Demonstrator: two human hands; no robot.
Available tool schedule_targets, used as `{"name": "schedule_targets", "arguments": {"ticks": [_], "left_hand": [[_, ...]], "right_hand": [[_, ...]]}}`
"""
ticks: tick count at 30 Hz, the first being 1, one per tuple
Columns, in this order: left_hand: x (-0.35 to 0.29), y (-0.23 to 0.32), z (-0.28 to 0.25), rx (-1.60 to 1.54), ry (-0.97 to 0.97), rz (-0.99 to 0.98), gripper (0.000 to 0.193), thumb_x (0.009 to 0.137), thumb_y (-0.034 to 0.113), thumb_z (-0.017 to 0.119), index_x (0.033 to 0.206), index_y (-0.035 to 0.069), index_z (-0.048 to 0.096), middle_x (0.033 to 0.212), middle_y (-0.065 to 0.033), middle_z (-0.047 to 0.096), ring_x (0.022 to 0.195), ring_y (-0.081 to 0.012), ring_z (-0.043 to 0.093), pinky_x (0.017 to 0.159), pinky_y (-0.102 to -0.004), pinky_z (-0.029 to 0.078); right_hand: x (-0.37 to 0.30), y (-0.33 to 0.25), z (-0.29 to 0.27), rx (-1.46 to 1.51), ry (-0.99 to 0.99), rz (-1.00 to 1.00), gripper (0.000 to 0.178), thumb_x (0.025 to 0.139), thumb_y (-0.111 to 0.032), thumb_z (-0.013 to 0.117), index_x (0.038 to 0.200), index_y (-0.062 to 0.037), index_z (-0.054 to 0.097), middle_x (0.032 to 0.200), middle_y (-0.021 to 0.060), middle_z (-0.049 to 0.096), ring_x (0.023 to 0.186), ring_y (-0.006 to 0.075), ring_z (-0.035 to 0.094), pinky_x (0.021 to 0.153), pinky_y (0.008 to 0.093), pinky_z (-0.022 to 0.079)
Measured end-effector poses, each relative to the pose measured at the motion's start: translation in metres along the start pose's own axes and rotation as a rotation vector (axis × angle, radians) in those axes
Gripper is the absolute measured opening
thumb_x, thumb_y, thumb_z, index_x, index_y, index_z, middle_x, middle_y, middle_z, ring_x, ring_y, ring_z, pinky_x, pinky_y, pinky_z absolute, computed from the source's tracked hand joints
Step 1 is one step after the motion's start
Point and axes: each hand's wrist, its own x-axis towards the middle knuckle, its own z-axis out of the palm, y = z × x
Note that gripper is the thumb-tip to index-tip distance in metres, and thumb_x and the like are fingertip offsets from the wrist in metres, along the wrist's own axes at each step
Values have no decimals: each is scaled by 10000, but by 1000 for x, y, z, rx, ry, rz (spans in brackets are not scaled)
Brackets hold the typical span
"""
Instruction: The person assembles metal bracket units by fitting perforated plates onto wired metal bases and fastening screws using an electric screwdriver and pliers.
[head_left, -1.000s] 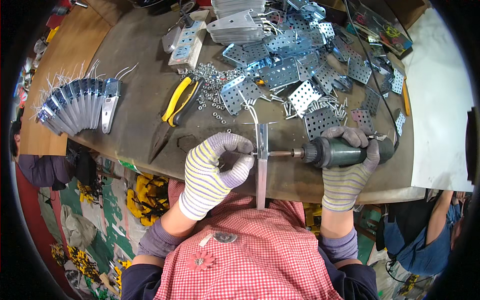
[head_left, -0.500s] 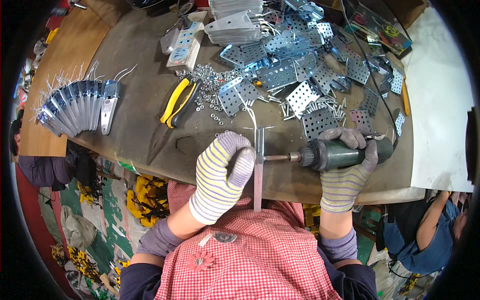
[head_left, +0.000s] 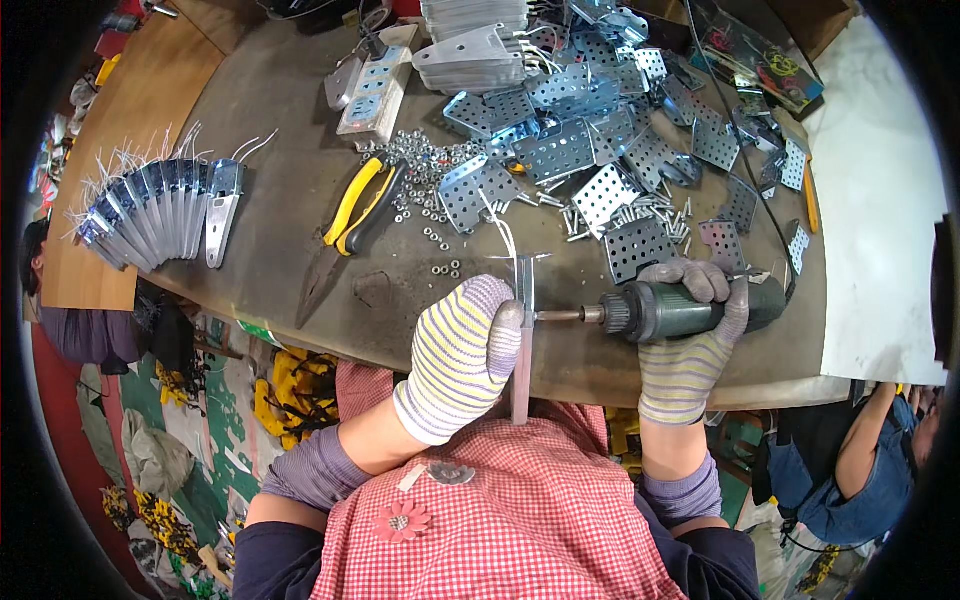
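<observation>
In its striped glove, my left hand [head_left: 465,345] is closed, thumb and fingers pressed against the left side of a narrow metal strip [head_left: 522,380]; what the fingertips pinch is hidden. The strip is seen edge-on across the table's front edge, with a shiny bracket [head_left: 526,275] and white wires [head_left: 503,228] at its far end. From the right, my gloved right hand [head_left: 695,335] grips a dark green power screwdriver [head_left: 670,310]. Its bit [head_left: 560,315] points left and meets the strip beside my left thumb.
Yellow-black pliers [head_left: 350,230] lie left of scattered nuts [head_left: 430,160]. Perforated metal brackets [head_left: 560,150] and screws [head_left: 640,212] are heaped behind. Finished-looking strips [head_left: 150,215] fan out at left. A power strip [head_left: 375,95] and stacked plates [head_left: 470,60] stand farther back; a black cable [head_left: 740,140] runs down right.
My left hand has moved right and slightly down, from beside the strip to against it, uncovering some nuts. The strip has shifted slightly right; the screwdriver stays nearly in place.
</observation>
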Motion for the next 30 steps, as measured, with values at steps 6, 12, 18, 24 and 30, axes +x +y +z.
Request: {"name": "schedule_targets", "arguments": {"ticks": [6,12,18,24,30], "left_hand": [[4,2,-1,3,-11,26,128,868,136,596,905,16,579,787,-177,589,684,-389,585,605,-432,478],[14,-14,-21,-339,11,-394,208,929,211,558,951,7,593,791,-110,633,670,-216,650,569,-333,500],[64,25,-56,-369,-366,-581,292,913,315,554,1040,53,577,866,2,585,693,-82,558,513,-193,419],[-2,45,-77,-361,-97,-113,243,757,74,759,971,5,667,789,-57,683,679,-139,649,630,-262,511],[-16,39,-74,-206,-222,17,370,734,57,769,1091,45,672,813,-79,701,691,-179,682,611,-281,528]], "right_hand": [[1,-2,-4,8,44,-4,286,883,-275,680,1091,-139,540,793,-64,413,777,106,456,902,411,435],[4,-3,-4,-23,56,35,333,843,-400,702,831,-157,475,733,-31,462,787,178,514,902,425,447],[4,-6,-8,55,18,69,429,839,-441,693,1096,-125,556,790,-45,416,776,136,468,885,429,439],[3,-7,-3,35,20,-8,321,834,-355,705,1028,-141,566,744,-38,402,728,146,467,849,450,460],[2,-9,-7,130,-2,41,327,828,-343,706,1028,-129,561,747,-36,400,754,144,471,851,446,454]]}}
